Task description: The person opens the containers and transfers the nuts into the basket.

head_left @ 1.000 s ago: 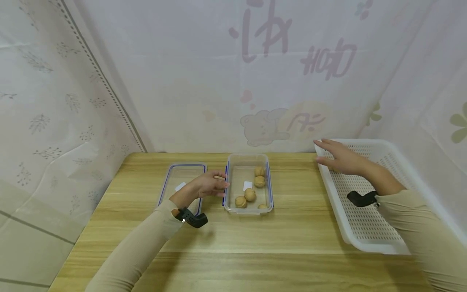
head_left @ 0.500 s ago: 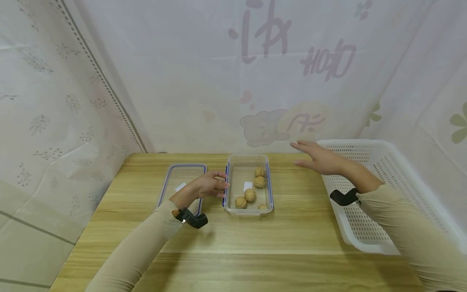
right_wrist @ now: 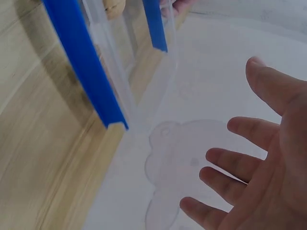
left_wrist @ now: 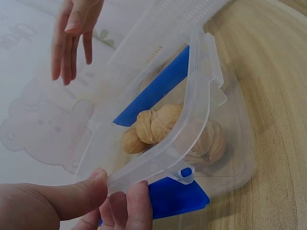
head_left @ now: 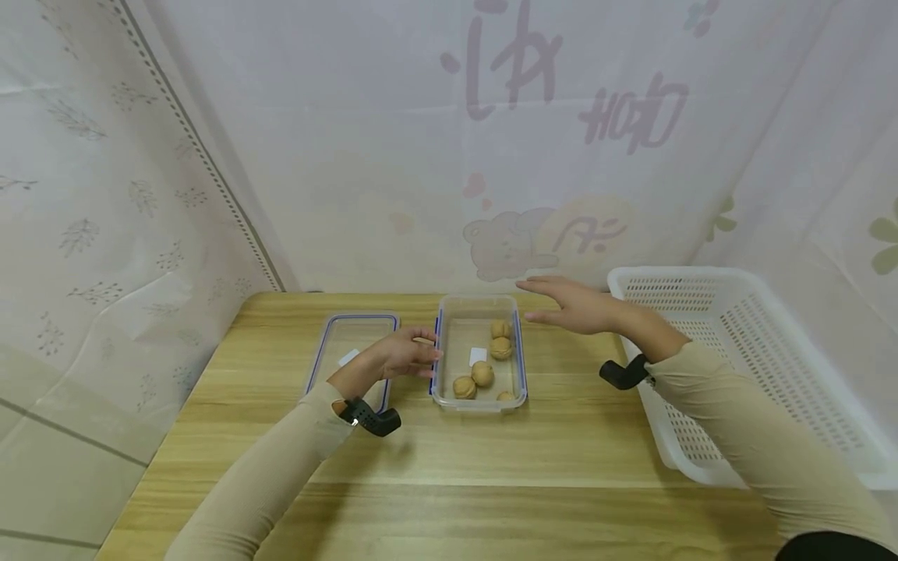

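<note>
Pinching the container's (head_left: 479,405) rim, the left hand (head_left: 403,353) could spill the walnuts (head_left: 482,374) if jerked upward; the right hand (head_left: 574,305), fingers extended, holds nothing.

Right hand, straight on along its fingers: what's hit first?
Probably the clear container, near its far right corner, if the right hand is low enough; it may pass above, since its height is unclear.
</note>
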`<action>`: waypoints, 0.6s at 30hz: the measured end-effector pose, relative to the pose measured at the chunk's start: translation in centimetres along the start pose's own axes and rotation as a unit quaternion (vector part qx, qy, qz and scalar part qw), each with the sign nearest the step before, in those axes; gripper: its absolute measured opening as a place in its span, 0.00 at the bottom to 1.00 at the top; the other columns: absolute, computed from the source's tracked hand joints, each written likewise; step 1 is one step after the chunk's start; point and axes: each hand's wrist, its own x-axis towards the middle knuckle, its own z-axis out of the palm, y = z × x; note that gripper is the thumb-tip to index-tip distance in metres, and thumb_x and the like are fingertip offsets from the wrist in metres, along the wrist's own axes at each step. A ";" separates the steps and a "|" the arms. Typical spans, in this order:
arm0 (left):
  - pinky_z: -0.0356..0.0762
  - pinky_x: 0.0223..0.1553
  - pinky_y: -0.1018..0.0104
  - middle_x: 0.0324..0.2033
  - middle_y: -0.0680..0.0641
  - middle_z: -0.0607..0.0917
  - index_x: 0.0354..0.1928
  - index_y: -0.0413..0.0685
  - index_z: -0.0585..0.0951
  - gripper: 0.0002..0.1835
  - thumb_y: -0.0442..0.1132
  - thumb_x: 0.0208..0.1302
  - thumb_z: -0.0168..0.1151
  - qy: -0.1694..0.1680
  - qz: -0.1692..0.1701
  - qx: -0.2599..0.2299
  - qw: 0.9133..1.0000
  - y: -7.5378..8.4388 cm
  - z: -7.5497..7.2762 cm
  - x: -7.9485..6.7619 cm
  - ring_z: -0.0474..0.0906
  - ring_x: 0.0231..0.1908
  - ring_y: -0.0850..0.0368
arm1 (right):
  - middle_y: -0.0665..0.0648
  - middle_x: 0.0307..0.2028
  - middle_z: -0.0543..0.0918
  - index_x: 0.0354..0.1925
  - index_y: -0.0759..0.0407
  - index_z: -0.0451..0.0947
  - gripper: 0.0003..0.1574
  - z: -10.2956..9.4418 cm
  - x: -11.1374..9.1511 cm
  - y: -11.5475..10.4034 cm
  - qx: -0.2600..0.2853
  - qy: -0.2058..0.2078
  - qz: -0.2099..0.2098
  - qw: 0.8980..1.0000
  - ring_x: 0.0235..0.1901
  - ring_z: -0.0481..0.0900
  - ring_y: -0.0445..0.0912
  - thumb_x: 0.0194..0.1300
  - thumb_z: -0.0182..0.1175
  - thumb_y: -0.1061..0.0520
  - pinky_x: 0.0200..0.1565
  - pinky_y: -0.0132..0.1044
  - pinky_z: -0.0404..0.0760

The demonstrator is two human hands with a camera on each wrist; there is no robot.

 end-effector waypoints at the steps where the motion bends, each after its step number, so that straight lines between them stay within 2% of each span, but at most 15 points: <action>1: 0.89 0.44 0.65 0.46 0.43 0.75 0.71 0.33 0.62 0.26 0.27 0.75 0.55 0.001 -0.001 -0.001 1.000 0.0 0.0 0.0 0.77 0.39 0.57 | 0.70 0.75 0.58 0.78 0.62 0.56 0.42 0.1 0.3 -0.1 0.003 -0.004 -0.003 1.000 0.75 0.53 0.66 0.78 0.56 0.45 0.75 0.64 0.55; 6: 0.89 0.45 0.64 0.47 0.43 0.75 0.71 0.32 0.62 0.26 0.27 0.75 0.55 0.000 0.000 -0.002 1.000 0.0 0.0 0.2 0.77 0.39 0.56 | 0.64 0.75 0.62 0.76 0.60 0.61 0.40 0.6 1.6 -0.7 0.025 -0.022 -0.016 0.999 0.75 0.57 0.61 0.78 0.55 0.43 0.76 0.59 0.58; 14: 0.89 0.44 0.64 0.46 0.43 0.76 0.71 0.32 0.61 0.27 0.27 0.75 0.55 -0.001 0.004 0.001 1.000 0.0 0.0 0.1 0.77 0.39 0.56 | 0.62 0.73 0.67 0.74 0.59 0.65 0.35 1.4 3.8 -1.3 0.036 -0.053 -0.038 0.997 0.73 0.61 0.60 0.78 0.56 0.45 0.74 0.58 0.63; 18: 0.89 0.44 0.64 0.45 0.44 0.76 0.71 0.32 0.61 0.27 0.27 0.74 0.56 0.001 0.004 0.001 1.000 0.0 0.0 0.0 0.77 0.38 0.57 | 0.60 0.73 0.68 0.73 0.57 0.67 0.32 1.8 4.9 -1.6 0.064 -0.075 -0.039 0.994 0.74 0.61 0.57 0.77 0.57 0.48 0.73 0.57 0.66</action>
